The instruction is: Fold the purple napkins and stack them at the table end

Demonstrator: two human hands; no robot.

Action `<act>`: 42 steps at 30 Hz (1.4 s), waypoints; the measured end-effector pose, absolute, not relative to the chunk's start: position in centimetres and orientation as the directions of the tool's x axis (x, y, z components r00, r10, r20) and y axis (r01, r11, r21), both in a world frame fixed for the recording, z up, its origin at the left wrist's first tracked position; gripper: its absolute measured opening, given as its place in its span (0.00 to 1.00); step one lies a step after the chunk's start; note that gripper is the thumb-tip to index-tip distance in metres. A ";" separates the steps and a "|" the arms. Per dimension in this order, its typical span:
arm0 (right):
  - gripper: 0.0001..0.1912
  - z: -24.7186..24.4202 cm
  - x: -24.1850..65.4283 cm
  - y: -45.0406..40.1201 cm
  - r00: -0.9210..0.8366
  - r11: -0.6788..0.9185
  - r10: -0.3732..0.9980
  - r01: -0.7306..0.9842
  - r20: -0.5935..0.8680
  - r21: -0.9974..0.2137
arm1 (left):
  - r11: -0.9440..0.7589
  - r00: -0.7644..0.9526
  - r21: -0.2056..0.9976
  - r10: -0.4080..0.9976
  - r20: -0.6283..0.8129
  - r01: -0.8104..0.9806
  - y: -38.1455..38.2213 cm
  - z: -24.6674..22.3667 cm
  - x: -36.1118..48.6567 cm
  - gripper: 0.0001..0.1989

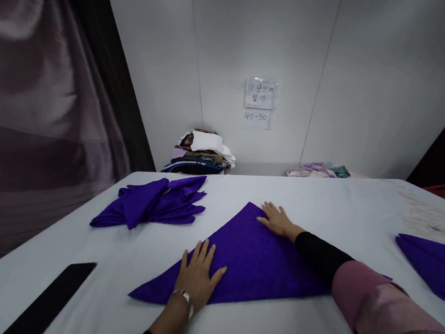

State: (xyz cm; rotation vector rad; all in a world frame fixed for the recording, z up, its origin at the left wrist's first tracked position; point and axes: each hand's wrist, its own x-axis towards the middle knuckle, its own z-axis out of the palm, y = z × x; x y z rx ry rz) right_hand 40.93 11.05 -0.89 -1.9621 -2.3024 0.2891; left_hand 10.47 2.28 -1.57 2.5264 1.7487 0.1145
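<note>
Seeing a pinkish curtain (48,97) hanging at far left, beyond the left edge of the white table (105,281). Finding a flat black strip (52,297) lying slantwise at near left, just inside that edge and running out of view. Meeting a crumpled purple heap (151,205) at far left, with loose corners pointing right and white surface showing around it. Spotting a clothes stack (206,155) at the far edge, against the wall (234,42). Laying the left hand (196,277) flat, with fingers spread wide, on the left part of the purple triangle (244,263). Showing that triangle lying mid-table, with one corner pointing far, another pointing near left, and a strip of white running along its long near edge. Resting the right hand (278,224) palm down at the far right edge, near the far corner, with fingers loosely apart. Hiding some of the triangle's right part under the pink-and-black sleeve (374,302). Leaving white surface showing between that sleeve and another purple cloth (437,266), reaching past the right border of view.
</note>
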 end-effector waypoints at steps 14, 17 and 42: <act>0.39 0.0 41.1 15.4 -0.035 0.016 0.995 0.979 -0.088 -0.206 | -0.339 0.339 0.063 0.941 0.010 0.939 2.2 -1.5 10.3 0.33; 0.40 0.2 40.8 12.3 -0.044 0.028 0.996 0.980 -0.076 -0.197 | -0.324 0.325 0.064 0.946 0.002 0.944 2.2 -1.4 10.4 0.33; 0.41 1.5 39.6 -6.4 -0.139 0.151 0.988 0.948 0.064 -0.279 | -0.430 0.428 -0.079 0.903 -0.045 0.899 3.5 -1.8 10.2 0.28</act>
